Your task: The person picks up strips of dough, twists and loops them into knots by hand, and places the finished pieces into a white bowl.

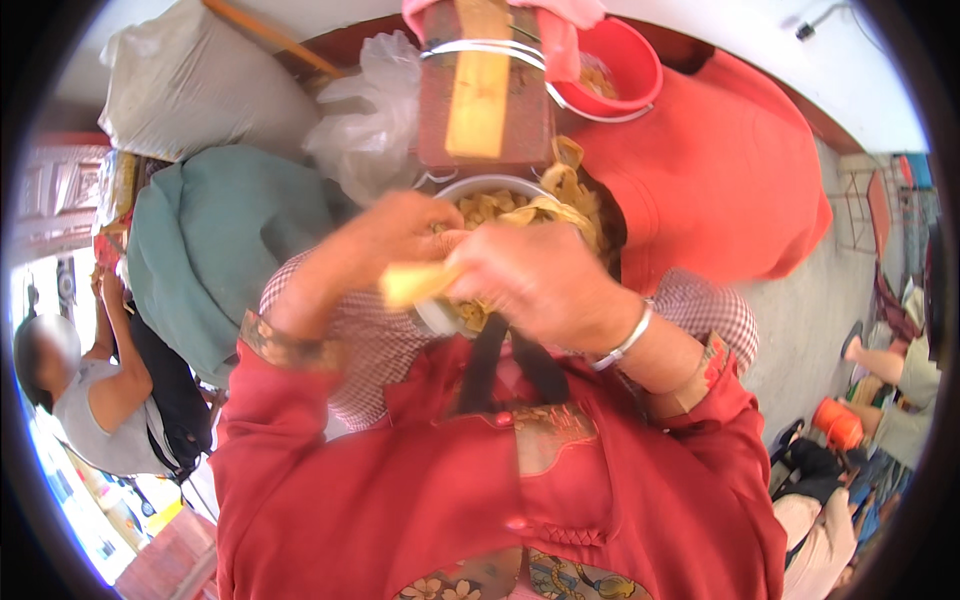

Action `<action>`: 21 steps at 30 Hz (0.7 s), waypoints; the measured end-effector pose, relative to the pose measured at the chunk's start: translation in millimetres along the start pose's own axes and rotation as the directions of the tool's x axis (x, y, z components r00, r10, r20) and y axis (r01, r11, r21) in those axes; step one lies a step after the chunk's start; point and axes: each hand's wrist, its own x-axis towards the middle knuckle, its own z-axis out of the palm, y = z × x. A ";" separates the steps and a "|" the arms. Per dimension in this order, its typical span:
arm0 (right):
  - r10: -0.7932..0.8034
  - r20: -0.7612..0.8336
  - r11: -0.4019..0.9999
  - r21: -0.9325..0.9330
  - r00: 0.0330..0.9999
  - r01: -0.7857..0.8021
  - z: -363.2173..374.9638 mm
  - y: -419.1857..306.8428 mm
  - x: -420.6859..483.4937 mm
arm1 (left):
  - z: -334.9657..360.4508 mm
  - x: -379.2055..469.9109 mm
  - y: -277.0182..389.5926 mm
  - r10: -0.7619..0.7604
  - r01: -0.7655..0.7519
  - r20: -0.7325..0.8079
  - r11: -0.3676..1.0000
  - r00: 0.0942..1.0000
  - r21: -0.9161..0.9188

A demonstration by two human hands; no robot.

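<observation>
My right hand [536, 281], with a silver bangle on its wrist, grips a pale yellow folded strip [416, 283], blurred by motion. Close against it is my left hand [409, 229], its fingertips bent near the other hand's fingers; whether it pinches anything is hidden. Both are above a light-coloured basin [439, 319] in front of my lap, which holds many yellowish, leaf-like folded pieces [491, 206]. Longer strips of the same colour [574, 184] hang over the basin's far right rim. Which material the strips are, I cannot tell.
Beyond the basin stands a reddish-brown block [435, 112] with a yellow wooden slat [480, 97] on top. A red bucket [645, 71] is behind, right. Green cloth [202, 247] lies left, red cloth [720, 172] right. A person [105, 397] sits far left; other people are far right.
</observation>
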 end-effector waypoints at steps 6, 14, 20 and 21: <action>-0.192 0.179 0.957 0.251 0.965 0.144 45.6 -23.4 -22.9 | 54.6 24.2 12.2 -0.339 0.365 0.197 0.558 0.920 -0.745; 0.208 -0.484 0.943 0.330 0.850 -0.043 7.1 2.5 -11.7 | 40.4 26.8 27.3 -0.002 -0.128 -0.247 0.850 0.969 -0.512; 0.578 -0.453 0.762 0.596 0.679 -0.251 8.4 34.7 -5.0 | 29.2 16.1 24.6 0.136 -0.262 -0.340 0.896 0.930 -0.358; 0.659 -0.337 0.653 0.701 0.672 -0.288 9.3 36.6 -2.9 | 26.6 14.3 25.9 0.186 -0.294 -0.350 0.912 0.918 -0.287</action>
